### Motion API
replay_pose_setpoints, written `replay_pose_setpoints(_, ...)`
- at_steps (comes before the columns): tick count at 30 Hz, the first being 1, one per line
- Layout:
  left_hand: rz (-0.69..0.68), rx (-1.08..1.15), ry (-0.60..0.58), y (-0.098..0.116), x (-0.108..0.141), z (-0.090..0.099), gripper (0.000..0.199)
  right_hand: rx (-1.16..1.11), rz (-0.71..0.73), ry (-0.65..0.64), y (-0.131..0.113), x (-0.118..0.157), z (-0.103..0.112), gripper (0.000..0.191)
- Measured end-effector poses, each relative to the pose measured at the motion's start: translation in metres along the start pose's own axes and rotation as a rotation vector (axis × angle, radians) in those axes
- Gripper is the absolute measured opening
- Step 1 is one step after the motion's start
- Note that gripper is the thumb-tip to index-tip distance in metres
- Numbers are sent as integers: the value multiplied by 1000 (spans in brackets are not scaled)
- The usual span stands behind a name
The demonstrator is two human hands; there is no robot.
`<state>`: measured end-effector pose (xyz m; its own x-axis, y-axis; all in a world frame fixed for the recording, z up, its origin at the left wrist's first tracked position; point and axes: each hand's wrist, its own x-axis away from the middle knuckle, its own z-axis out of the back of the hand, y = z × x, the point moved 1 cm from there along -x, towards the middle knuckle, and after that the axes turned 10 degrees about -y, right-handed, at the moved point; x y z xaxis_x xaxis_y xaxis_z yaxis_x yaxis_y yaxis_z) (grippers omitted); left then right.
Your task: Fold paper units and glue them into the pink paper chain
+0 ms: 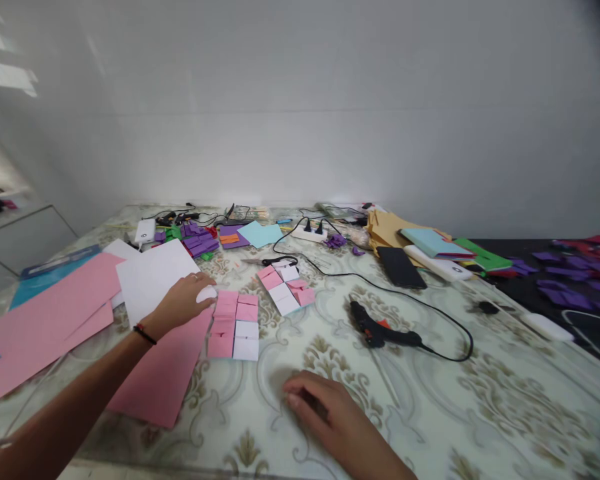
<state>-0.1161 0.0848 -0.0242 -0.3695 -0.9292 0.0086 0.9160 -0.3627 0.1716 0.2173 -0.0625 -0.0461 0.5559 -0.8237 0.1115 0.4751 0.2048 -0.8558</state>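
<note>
Where the patterned cover spreads across the table [430, 420], large pink sheets [50, 303] overlap along the left edge. A further pink sheet [163, 377] lies between them and the middle, towards the near edge, with a white sheet [147, 277] over its upper part. The left hand [187, 298] reaches over the right side of that white sheet, fingers extended; whether it grips anything cannot be determined. The right hand [330, 413] rests by the near edge, loosely curled, with a narrow gap between thumb and forefinger. A black glue gun [385, 328] lies on its side towards the right edge, its cable looping back towards a white power strip [309, 233] by the far edge. One pink-and-white panel of folded squares [233, 325] sits just right of the left hand; a second pink-and-white panel [285, 288] lies tilted beyond it, further from the near edge. Black-handled scissors [280, 261] lie just behind the second panel. Smallest, a white piece [207, 293] shows at the left hand's fingers.
</note>
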Motion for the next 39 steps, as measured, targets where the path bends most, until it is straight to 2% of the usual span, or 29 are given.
replay_pose_setpoints(6, 127, 15, -35, -28, 8, -2, 55, -118, -43, 95, 18, 7, -4, 36)
replay_pose_setpoints(9, 153, 41, -36, -42, 10, 2, 56, -166, -54, 119, 23, 5, -3, 39)
replay_pose_setpoints(11, 149, 62, -35, -43, 11, 6, 54, -147, -54, 111, 23, 3, -1, 40)
replay_pose_setpoints(14, 85, 114, -29, -29, 15, 11, 46, -114, -43, 87, 18, 3, 5, 37)
replay_pose_setpoints(16, -22, 169, -51, -10, 22, 10, 39, -78, -26, 91, 14, 4, 9, 33)
replay_pose_setpoints(18, -156, 233, -109, 10, 31, 7, 36, -40, -14, 98, 11, 6, 14, 30)
replay_pose_setpoints(20, -329, 341, -191, 26, 41, 2, 41, -6, -14, 101, 9, 6, 18, 29)
replay_pose_setpoints(22, -389, 369, -234, 35, 46, -4, 43, 20, -20, 99, 9, 6, 22, 29)
replay_pose_setpoints(25, -397, 342, -232, 38, 48, -10, 38, 36, -37, 90, 10, 6, 26, 30)
replay_pose_setpoints(32, -436, 285, -161, 28, 48, -22, 25, 9, -11, 137, 11, 9, 34, 31)
replay_pose_setpoints(35, -405, 276, -88, 29, 49, -23, 22, -48, 89, 174, -7, 12, 45, 32)
replay_pose_setpoints(37, -360, 265, -13, 31, 46, -20, 23, -61, 178, 186, -32, 16, 52, 33)
replay_pose_setpoints(39, -296, 237, 50, 31, 39, -13, 26, -106, 269, 128, -61, 23, 57, 36)
